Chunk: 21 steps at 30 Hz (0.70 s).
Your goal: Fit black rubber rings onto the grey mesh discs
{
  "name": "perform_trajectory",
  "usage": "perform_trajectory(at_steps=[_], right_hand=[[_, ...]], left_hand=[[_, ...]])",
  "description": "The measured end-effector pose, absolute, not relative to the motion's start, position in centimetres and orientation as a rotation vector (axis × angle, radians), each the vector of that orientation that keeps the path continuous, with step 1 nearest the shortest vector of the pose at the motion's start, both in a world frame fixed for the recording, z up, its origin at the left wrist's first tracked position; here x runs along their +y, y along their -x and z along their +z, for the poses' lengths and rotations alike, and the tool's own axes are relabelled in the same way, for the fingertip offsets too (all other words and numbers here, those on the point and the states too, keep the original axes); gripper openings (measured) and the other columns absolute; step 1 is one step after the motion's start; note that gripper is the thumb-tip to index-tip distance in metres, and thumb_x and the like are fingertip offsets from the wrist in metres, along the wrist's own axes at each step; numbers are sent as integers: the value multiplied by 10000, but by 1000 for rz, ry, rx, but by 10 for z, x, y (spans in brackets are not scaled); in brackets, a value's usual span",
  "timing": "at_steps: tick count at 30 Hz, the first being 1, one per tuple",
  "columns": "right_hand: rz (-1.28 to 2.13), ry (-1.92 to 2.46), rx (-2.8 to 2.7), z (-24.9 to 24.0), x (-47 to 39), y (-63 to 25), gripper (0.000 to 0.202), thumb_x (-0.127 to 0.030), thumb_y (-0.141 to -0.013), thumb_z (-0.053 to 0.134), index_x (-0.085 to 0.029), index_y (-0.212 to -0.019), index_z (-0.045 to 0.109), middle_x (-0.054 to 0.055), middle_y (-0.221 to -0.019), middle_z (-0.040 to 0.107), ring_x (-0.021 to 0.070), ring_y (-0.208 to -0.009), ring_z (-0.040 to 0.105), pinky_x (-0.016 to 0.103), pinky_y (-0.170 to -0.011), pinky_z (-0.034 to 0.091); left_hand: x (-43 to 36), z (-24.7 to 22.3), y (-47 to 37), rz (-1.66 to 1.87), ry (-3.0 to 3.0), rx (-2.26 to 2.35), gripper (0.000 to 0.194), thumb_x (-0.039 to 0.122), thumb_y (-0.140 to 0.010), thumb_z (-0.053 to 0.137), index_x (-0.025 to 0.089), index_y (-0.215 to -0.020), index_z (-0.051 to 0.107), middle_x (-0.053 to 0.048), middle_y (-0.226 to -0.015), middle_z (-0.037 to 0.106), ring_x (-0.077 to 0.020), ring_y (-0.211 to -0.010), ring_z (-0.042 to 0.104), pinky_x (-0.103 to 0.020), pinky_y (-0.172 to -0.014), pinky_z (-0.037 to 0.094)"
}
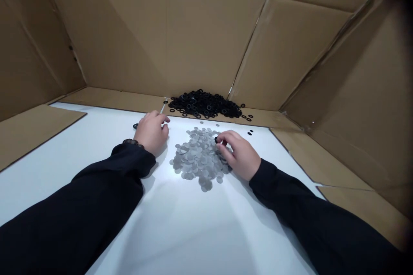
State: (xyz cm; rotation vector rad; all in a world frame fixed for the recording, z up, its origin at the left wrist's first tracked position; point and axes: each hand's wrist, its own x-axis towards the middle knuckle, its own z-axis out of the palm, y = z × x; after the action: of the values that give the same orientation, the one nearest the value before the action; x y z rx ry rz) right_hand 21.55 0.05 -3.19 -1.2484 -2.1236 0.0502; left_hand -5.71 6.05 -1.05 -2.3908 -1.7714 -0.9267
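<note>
A pile of thin grey translucent discs (200, 154) lies on the white surface between my hands. My right hand (240, 154) is over the pile's right edge, thumb and index finger pinching a small black ring (216, 140). Left of the discs, my left hand (152, 132) rests low over the surface with its fingers curved and slightly apart, holding nothing that I can see. Black rings (135, 126) lie against its outer side, partly hidden by the hand. Behind the discs is a heap of black rings (204, 104).
Cardboard walls (213, 34) enclose the back and sides. Cardboard strips (119, 98) border the white tabletop (187, 232). A few loose black rings (249, 133) lie right of the heap.
</note>
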Motion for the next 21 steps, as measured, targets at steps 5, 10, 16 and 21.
perform_trajectory(at_steps=[5,10,16,21], right_hand=[[71,1201,-2054,-31,-19,-197,95,-221,-881,568,-216,-976,565,33,-883,621,170,-783,592,309,-748,472],[20,1209,-2066,-33,-22,-191,214,-213,-847,594,-210,-1056,550,27,-860,622,175,-790,600,310,-742,476],[165,1255,-2038,-39,-22,-196,294,-207,-850,559,-208,-1140,508,35,-934,625,140,-721,596,281,-670,484],[165,1279,-2062,-39,-22,-198,301,-227,-853,558,-198,-1149,516,38,-908,611,150,-735,596,285,-652,482]], left_hand=[[29,-4,21,-1263,2942,-1679,271,353,-877,474,175,-948,666,-52,-946,680,-187,-855,601,-292,-784,467],[10,-6,7,-961,3213,-1634,263,348,-867,454,196,-939,657,-33,-863,685,-174,-754,602,-277,-681,451],[30,-1,28,-266,2561,-1989,272,283,-806,400,176,-775,648,-133,-805,682,-272,-705,604,-346,-580,372],[49,-1,44,-269,2458,-2056,288,284,-797,390,170,-808,654,-161,-881,694,-291,-750,616,-354,-572,386]])
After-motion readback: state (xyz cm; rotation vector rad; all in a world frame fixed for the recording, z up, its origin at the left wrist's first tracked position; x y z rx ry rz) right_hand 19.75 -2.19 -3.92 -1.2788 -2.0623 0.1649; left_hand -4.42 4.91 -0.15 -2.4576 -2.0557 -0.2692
